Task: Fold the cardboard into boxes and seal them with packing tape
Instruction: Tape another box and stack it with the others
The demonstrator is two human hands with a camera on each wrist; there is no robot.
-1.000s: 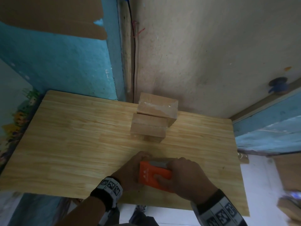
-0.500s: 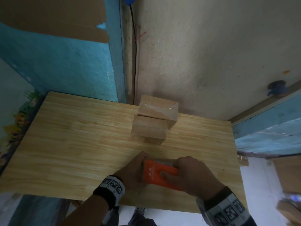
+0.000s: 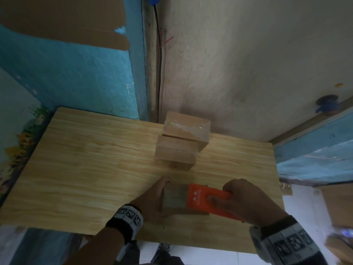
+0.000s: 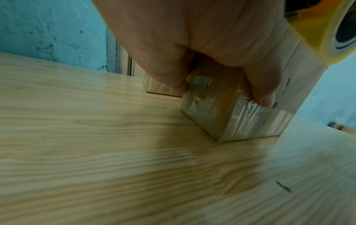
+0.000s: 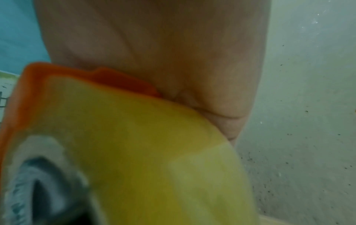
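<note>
A small cardboard box [image 3: 174, 197] stands near the table's front edge, with shiny clear tape across its top. My left hand [image 3: 152, 199] grips its left side, and in the left wrist view the fingers [image 4: 263, 97] curl down over the taped box [image 4: 227, 115]. My right hand [image 3: 242, 201] holds an orange tape dispenser [image 3: 206, 199] over the box's right end. The right wrist view shows the dispenser's orange shell [image 5: 34, 94] and the yellowish tape roll [image 5: 154, 152] under my palm. Two sealed boxes, one [image 3: 175, 155] in front of the other [image 3: 186, 129], sit further back.
The wooden table [image 3: 86, 165] is pushed into a corner of blue and beige walls. A black cable [image 3: 159, 58] runs down the corner. Flat cardboard [image 3: 63, 20] hangs at the upper left. More cardboard [image 3: 340, 203] lies off the table's right side.
The right hand has drawn the dispenser to the right across the box, uncovering its taped top. The left hand has kept its hold on the box.
</note>
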